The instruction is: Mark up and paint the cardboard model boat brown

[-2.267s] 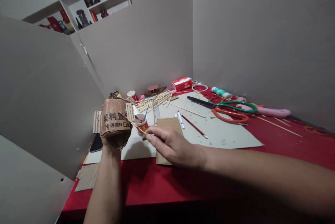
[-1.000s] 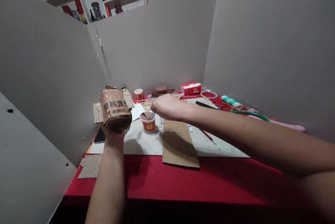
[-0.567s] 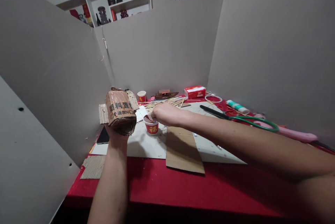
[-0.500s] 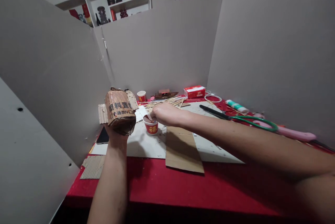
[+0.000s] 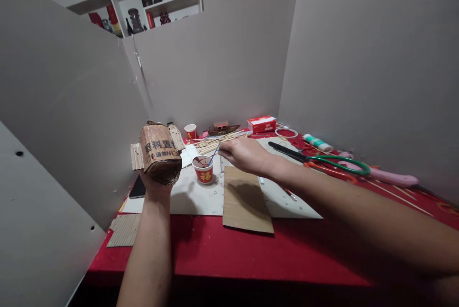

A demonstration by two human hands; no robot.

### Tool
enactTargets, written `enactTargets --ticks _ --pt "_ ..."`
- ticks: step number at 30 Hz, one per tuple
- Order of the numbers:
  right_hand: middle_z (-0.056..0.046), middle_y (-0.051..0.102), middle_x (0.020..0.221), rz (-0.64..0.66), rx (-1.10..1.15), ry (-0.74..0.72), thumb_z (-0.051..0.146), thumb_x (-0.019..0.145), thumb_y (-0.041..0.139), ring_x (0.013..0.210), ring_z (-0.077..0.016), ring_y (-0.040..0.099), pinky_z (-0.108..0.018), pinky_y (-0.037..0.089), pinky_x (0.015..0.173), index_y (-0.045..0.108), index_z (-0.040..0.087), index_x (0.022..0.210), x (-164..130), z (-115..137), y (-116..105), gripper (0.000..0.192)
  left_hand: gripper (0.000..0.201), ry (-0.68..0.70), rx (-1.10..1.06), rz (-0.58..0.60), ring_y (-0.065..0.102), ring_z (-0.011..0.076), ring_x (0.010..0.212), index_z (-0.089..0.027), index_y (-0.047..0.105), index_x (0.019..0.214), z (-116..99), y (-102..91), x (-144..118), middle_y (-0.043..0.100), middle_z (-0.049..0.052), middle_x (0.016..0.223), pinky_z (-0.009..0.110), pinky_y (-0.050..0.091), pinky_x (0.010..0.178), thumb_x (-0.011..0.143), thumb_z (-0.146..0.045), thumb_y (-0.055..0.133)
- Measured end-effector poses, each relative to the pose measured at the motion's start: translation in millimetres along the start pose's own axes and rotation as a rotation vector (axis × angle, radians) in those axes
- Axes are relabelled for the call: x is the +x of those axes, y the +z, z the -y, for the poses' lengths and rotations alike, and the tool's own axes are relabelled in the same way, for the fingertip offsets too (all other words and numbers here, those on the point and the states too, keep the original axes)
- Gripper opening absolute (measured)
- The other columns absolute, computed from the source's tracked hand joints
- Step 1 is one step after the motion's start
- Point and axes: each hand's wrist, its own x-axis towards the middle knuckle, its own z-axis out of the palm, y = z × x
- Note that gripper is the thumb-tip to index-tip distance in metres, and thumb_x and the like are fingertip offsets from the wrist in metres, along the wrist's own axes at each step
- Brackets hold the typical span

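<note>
Cardboard model [image 5: 159, 152] atop left fingers [image 5: 152, 183]

Left hand [image 5: 153, 187] mostly hidden behind cardboard bundle [image 5: 159, 153], shelf ornaments [image 5: 143, 8] too small

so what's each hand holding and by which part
The left hand grips the cardboard model from underneath. The right hand pinches the upper end of a thin blue-handled brush dipped in the red cup.

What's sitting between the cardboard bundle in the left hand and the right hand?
In the head view, a red paper cup holding dark liquid stands on the white board, between the cardboard bundle and the right hand; a thin blue-tipped stick leans from it.
</note>
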Motion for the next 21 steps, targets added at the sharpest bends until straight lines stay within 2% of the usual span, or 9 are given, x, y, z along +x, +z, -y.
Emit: enactTargets --ticks 4,9,15,17,21 --pt "-0.010 0.076 0.093 0.023 0.055 0.033 0.029 0.099 0.043 0.079 -0.0226 0.066 -0.029 0.027 0.060 0.069 0.020 0.091 -8.4 -2.5 8.8 0.029 0.062 -0.008 0.005 -0.008 0.065 0.0331 0.109 -0.027 0.064 0.117 0.3 2.4 -0.3 0.071 0.011 0.113 0.044 0.057 0.084 0.065 -0.061 0.067" --pt "-0.012 0.075 0.097 0.046 0.143 0.076 0.029 0.098 0.039 0.083 -0.0244 0.066 -0.029 0.028 0.061 0.067 0.019 0.096 -17.3 -8.0 21.2 0.030 0.061 0.008 0.021 -0.012 0.069 0.0306 0.095 -0.024 0.067 0.112 0.5 6.9 -2.2 0.073 0.009 0.100 0.042 0.058 0.077 0.063 -0.060 0.071" --pt "-0.012 0.072 0.092 0.098 0.316 0.097 0.027 0.096 0.041 0.081 -0.0222 0.064 -0.028 0.032 0.062 0.064 0.017 0.094 -25.2 -16.0 37.7 0.026 0.065 -0.045 0.018 0.030 0.068 0.0321 0.099 -0.027 0.064 0.120 -1.3 8.9 -2.8 0.072 0.010 0.106 0.045 0.057 0.082 0.067 -0.064 0.067" --pt "-0.010 0.071 0.086 0.108 0.410 0.106 0.025 0.095 0.041 0.075 -0.0198 0.062 -0.027 0.034 0.062 0.063 0.017 0.090 -26.8 -16.8 40.6 0.023 0.063 -0.052 0.013 0.023 0.068 0.0320 0.098 -0.026 0.065 0.118 -0.9 10.0 -2.4 0.072 0.011 0.105 0.045 0.057 0.081 0.068 -0.064 0.065" --pt "0.000 0.060 0.058 0.109 0.668 0.143 0.023 0.094 0.039 0.053 -0.0141 0.053 -0.025 0.037 0.056 0.055 0.019 0.083 -30.1 -14.8 41.6 0.019 0.059 -0.050 -0.023 -0.027 0.069 0.0301 0.095 -0.024 0.066 0.117 1.8 11.4 -0.3 0.072 0.011 0.107 0.044 0.057 0.080 0.072 -0.062 0.061"
